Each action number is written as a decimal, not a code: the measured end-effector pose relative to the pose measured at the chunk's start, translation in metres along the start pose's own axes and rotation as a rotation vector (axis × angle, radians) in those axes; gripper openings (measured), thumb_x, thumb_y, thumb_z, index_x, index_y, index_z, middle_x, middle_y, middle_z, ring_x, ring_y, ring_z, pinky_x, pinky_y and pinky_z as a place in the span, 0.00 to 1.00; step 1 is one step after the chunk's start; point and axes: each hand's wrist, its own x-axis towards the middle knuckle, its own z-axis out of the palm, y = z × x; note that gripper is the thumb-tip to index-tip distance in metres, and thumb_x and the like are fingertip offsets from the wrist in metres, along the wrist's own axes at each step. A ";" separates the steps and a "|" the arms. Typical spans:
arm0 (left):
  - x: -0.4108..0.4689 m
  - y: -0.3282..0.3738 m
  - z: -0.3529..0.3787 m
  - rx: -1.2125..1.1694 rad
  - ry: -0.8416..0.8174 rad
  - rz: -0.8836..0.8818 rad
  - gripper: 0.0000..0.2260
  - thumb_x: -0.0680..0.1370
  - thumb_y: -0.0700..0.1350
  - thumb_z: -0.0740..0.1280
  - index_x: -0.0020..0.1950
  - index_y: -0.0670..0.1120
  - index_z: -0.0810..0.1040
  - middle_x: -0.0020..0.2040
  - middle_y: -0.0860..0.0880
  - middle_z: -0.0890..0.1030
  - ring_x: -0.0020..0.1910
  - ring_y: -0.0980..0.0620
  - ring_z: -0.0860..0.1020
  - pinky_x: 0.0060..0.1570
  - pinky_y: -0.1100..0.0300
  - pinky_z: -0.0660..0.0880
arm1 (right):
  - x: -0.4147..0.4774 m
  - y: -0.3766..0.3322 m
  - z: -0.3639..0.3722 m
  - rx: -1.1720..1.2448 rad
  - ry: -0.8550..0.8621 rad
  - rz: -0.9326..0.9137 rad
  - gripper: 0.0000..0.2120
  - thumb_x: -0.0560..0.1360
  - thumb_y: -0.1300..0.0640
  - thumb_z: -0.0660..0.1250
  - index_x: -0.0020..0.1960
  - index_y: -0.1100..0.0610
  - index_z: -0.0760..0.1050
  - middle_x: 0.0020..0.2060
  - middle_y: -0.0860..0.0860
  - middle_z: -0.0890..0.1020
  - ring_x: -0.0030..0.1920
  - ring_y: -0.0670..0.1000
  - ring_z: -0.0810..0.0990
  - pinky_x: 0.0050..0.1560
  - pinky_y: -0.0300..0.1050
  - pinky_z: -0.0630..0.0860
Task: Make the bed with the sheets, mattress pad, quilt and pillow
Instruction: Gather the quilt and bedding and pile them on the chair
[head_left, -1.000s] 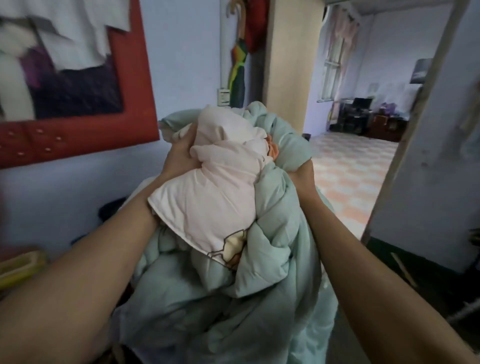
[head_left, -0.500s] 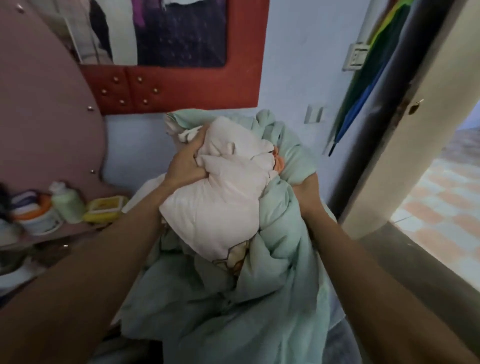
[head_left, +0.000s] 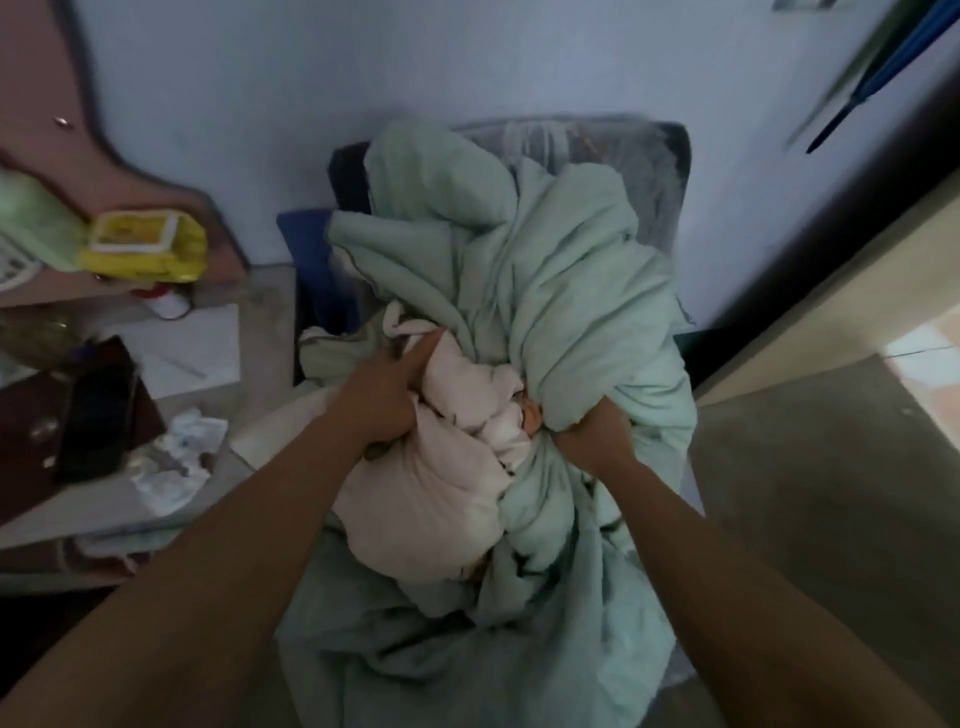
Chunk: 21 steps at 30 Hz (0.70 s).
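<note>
The left hand (head_left: 387, 402) clutches a pink cloth (head_left: 431, 499), fingers buried in its folds; the right hand (head_left: 592, 439) clamps a fistful of the green quilt (head_left: 545, 270), fingertips hidden. Whether pink and green are one piece is unclear. The bundle heaps on a grey chair (head_left: 654, 171), covering its seat. Left, a desk (head_left: 260, 332) holds a blurred yellow pack (head_left: 143, 247) and a dark phone (head_left: 96, 410).
</note>
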 end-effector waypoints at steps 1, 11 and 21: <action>0.003 -0.004 0.012 0.041 -0.005 -0.009 0.38 0.77 0.44 0.63 0.73 0.64 0.39 0.77 0.43 0.55 0.71 0.42 0.64 0.70 0.52 0.63 | 0.002 0.013 0.009 -0.029 -0.026 0.009 0.19 0.74 0.55 0.69 0.61 0.64 0.75 0.57 0.60 0.80 0.60 0.58 0.77 0.56 0.42 0.68; 0.024 -0.016 0.067 0.278 -0.038 -0.140 0.38 0.78 0.55 0.60 0.71 0.66 0.30 0.77 0.40 0.43 0.73 0.35 0.56 0.71 0.43 0.60 | 0.014 0.055 0.043 -0.128 -0.108 0.028 0.24 0.74 0.59 0.68 0.68 0.64 0.70 0.64 0.62 0.74 0.66 0.62 0.71 0.63 0.48 0.66; -0.003 0.019 0.029 0.282 -0.181 -0.148 0.41 0.76 0.41 0.63 0.76 0.56 0.37 0.77 0.45 0.35 0.76 0.42 0.41 0.75 0.46 0.49 | -0.023 0.034 -0.013 -0.075 -0.192 0.060 0.33 0.70 0.60 0.73 0.71 0.63 0.65 0.66 0.59 0.72 0.68 0.59 0.69 0.66 0.47 0.67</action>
